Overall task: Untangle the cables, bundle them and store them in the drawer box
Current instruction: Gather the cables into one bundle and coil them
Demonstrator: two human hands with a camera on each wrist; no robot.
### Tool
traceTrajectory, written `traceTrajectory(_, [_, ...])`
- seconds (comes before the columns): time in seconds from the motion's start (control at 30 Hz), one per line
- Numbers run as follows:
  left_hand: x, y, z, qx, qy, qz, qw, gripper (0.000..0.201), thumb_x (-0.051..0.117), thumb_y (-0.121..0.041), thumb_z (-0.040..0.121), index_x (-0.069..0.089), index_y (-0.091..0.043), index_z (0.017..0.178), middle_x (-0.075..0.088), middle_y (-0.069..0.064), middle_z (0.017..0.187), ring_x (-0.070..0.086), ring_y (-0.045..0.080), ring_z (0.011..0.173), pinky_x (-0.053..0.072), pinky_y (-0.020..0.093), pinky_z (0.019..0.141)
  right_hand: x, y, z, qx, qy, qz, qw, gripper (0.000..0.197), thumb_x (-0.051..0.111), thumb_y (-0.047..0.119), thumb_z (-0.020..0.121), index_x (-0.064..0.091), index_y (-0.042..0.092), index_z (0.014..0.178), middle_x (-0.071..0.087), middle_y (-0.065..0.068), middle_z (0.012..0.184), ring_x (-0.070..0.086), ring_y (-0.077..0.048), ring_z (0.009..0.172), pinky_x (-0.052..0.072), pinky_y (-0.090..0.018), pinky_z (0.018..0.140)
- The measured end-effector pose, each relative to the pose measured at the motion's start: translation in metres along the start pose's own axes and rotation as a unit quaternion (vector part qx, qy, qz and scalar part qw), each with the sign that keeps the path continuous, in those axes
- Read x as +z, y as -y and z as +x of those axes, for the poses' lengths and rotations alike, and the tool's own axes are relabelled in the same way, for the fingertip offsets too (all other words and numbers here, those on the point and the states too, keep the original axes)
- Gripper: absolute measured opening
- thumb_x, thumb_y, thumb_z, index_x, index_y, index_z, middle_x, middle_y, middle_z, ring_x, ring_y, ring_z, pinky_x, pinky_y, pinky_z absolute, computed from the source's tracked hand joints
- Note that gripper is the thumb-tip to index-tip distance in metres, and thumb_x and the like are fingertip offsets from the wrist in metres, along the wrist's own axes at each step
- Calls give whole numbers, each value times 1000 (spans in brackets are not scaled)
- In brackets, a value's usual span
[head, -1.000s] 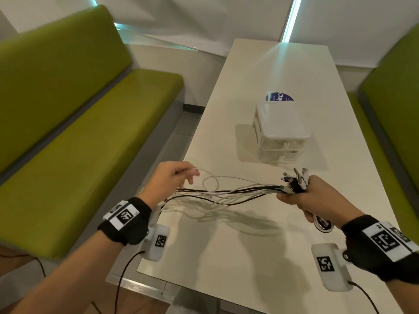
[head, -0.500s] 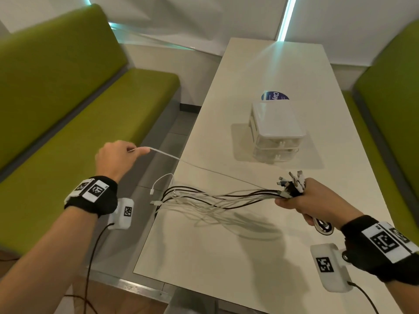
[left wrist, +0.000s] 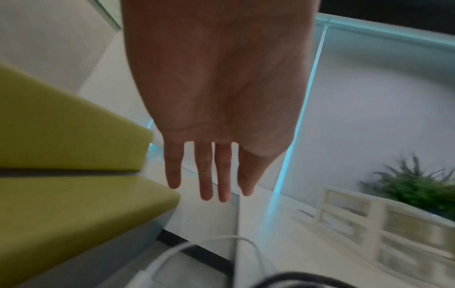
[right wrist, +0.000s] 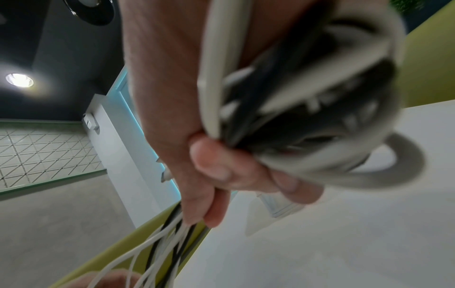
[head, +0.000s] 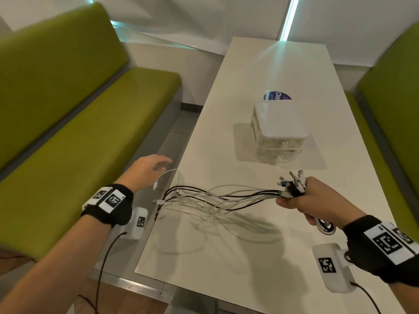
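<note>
Several white and black cables (head: 217, 197) stretch across the near part of the white table (head: 226, 257). My right hand (head: 303, 200) grips their plug ends (head: 293, 181) in a fist, seen close up in the right wrist view as the cable bunch (right wrist: 283, 109). The free ends hang over the table's left edge, one white cable end (head: 163, 177) looping there. My left hand (head: 147, 168) hovers above that loop with straight fingers (left wrist: 206, 175), holding nothing. The white drawer box (head: 277, 130) stands further back on the table, its drawers closed.
Green benches (head: 79, 132) flank the table on both sides. A blue round label (head: 276, 96) lies behind the drawer box. A plant (left wrist: 413, 185) shows in the left wrist view beyond the box.
My left hand pulled one white cable out to the left, then let it go and came back toward the table edge, fingers now straight. The right hand kept its grip in place.
</note>
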State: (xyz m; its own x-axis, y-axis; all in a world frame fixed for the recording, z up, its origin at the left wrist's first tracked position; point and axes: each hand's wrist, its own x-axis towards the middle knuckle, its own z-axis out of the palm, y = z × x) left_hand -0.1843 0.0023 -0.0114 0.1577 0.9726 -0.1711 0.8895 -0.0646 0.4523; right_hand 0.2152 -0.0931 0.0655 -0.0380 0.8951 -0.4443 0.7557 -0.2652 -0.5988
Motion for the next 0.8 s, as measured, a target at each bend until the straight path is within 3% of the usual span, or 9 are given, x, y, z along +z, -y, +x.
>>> traceTrajectory(0.07, [12,-15,4,-8,67,7,998,46,49,-34,100,39,-30,146,53,1,140,51,23,128,40,40,108,0,1,0,2,-1,1,1000,35,71,32,85,57,2,75,46,-5,39,40,-18,37,33,-28,53])
traceTrajectory(0.13, [25,-21,7,-31,126,63,990,51,48,-39,100,35,-28,147,55,5,134,54,26,121,42,41,104,0,2,0,5,-1,0,1000,37,71,34,85,58,0,79,49,-7,41,40,-18,37,34,-28,54])
traceTrajectory(0.27, [26,-13,11,-56,70,122,988,20,48,-26,100,61,-17,112,67,9,112,62,25,97,48,36,87,-1,-2,1,9,-3,3,1000,41,71,37,84,58,-2,80,50,-9,41,40,-19,38,34,-29,55])
traceTrajectory(0.4, [7,-4,10,-75,26,105,991,15,50,-26,99,64,-19,96,69,6,104,60,22,89,47,34,81,1,-2,3,13,1,8,1000,42,71,38,83,58,-2,81,52,-10,41,40,-21,40,35,-30,57])
traceTrajectory(0.53, [-2,-51,-4,39,-32,-23,998,11,56,-37,96,62,-28,96,66,-9,96,63,16,91,48,31,78,5,0,5,7,4,9,1000,38,72,37,83,58,2,77,50,-8,41,42,-20,39,35,-30,57])
traceTrajectory(0.63, [9,-111,-23,172,42,-116,977,29,58,-47,92,59,-38,120,63,-19,111,62,4,93,52,26,83,6,3,5,8,3,9,1000,36,72,37,83,59,3,77,51,-9,42,42,-21,40,36,-30,57])
traceTrajectory(0.7, [25,-143,-29,242,87,-64,964,39,55,-42,96,50,-40,135,58,-17,125,60,4,97,47,22,86,5,3,5,8,3,6,1000,37,72,36,83,59,2,77,50,-8,41,42,-20,39,36,-30,57])
traceTrajectory(0.73, [33,-153,-27,272,98,-24,957,37,54,-35,98,52,-37,135,58,-15,126,59,5,99,44,22,88,5,2,4,8,5,5,1000,39,72,37,83,59,0,78,50,-8,41,41,-19,39,36,-30,57])
traceTrajectory(0.8, [39,-159,-21,295,103,21,950,22,54,-27,98,66,-27,117,62,-12,107,58,9,95,44,27,88,5,1,3,11,7,4,1000,43,71,38,83,59,-3,82,50,-8,41,41,-19,38,36,-30,56])
